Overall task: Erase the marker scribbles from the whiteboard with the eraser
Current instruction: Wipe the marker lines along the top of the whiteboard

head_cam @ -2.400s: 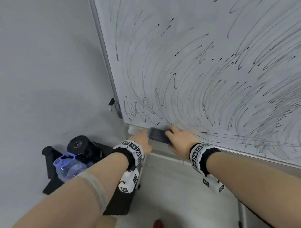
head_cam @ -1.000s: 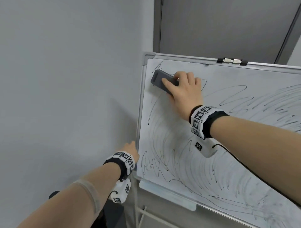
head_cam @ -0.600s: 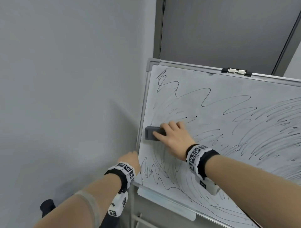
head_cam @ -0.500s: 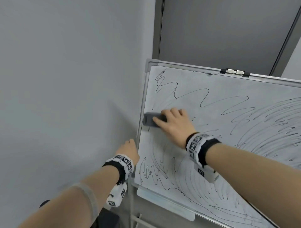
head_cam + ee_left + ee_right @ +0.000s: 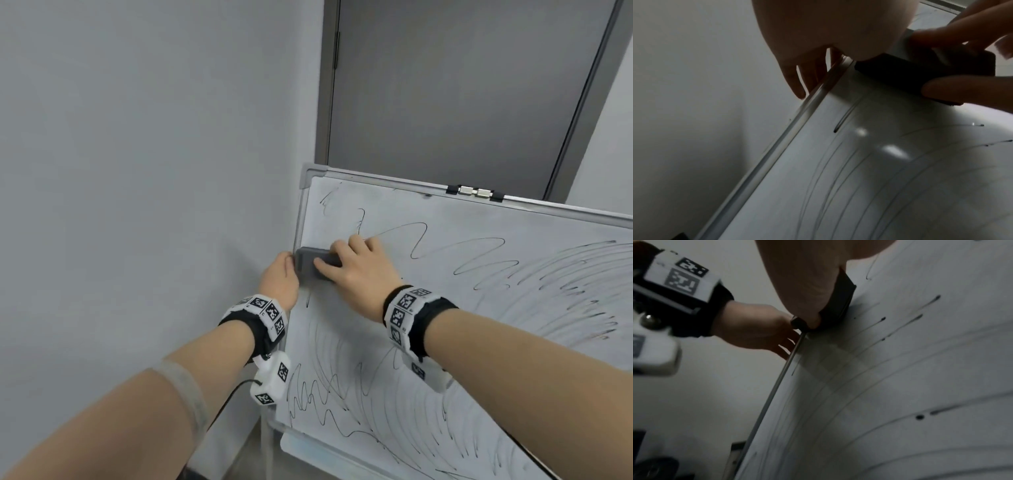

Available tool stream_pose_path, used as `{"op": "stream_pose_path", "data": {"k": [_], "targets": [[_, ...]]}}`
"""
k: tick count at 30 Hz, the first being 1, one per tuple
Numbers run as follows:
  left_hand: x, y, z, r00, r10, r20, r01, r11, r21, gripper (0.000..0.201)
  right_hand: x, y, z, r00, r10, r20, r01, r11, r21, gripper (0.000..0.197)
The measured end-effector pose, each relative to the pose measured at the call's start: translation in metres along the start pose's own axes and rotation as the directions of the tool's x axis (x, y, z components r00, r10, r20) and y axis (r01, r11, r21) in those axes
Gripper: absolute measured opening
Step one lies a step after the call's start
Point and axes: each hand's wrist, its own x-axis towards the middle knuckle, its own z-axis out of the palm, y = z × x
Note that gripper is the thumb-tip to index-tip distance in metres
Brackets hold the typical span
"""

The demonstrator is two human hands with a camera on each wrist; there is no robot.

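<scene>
The whiteboard leans on its stand, covered with black marker scribbles. A patch near its top left corner is wiped pale. My right hand grips the dark grey eraser and presses it flat on the board at the left frame. The left wrist view shows the eraser with the right thumb under it. My left hand holds the board's left frame right beside the eraser, with its fingers behind the frame. The right wrist view shows the eraser under my palm.
A plain grey wall runs along the left, close to the board's edge. A dark grey door stands behind the board. A metal clip sits on the top frame, and a pale tray hangs under the bottom edge.
The right hand swept the eraser up and down near the left edge, and part of the top-left zigzag is gone. The left hand slid up the frame to beside the eraser.
</scene>
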Motion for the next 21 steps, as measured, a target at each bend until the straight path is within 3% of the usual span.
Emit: {"op": "stream_pose_path", "data": {"k": [4, 9, 11, 13, 14, 16, 19, 21], "targets": [[0.006, 0.0, -0.003, 1.0, -0.002, 0.019, 0.002, 1.0, 0.022, 0.033, 0.012, 0.018, -0.014, 0.999, 0.03, -0.037, -0.031, 0.999, -0.038, 0.055], [0.009, 0.004, -0.007, 0.999, -0.012, 0.048, 0.007, 0.995, 0.101, 0.025, 0.041, 0.06, -0.042, 0.916, 0.349, -0.196, -0.359, 0.933, -0.016, 0.052], [0.004, 0.003, -0.006, 1.0, 0.004, 0.03, -0.009, 0.985, 0.173, 0.023, 0.038, 0.056, -0.04, 0.941, 0.284, -0.186, -0.292, 0.956, -0.015, 0.053], [0.001, 0.002, -0.005, 0.999, 0.025, 0.019, -0.029, 0.978, 0.209, 0.024, 0.028, 0.039, -0.027, 0.995, 0.059, -0.079, -0.06, 0.998, -0.021, 0.055], [0.0, 0.002, -0.005, 0.999, 0.027, 0.025, -0.032, 0.977, 0.209, 0.026, 0.021, 0.029, -0.022, 0.999, -0.04, -0.008, 0.039, 0.999, -0.024, 0.055], [-0.002, 0.003, -0.006, 0.999, 0.021, 0.047, -0.03, 0.978, 0.204, 0.028, 0.018, 0.021, -0.017, 0.995, -0.083, 0.047, 0.085, 0.995, -0.055, 0.056], [-0.005, 0.005, -0.009, 0.996, 0.017, 0.084, -0.037, 0.968, 0.248, 0.026, 0.034, 0.036, -0.029, 0.994, 0.094, -0.062, -0.1, 0.99, -0.102, 0.061], [-0.008, 0.005, -0.012, 0.994, 0.016, 0.111, -0.046, 0.96, 0.277, 0.029, 0.045, 0.051, -0.04, 0.96, 0.244, -0.137, -0.257, 0.962, -0.089, 0.062]]}}
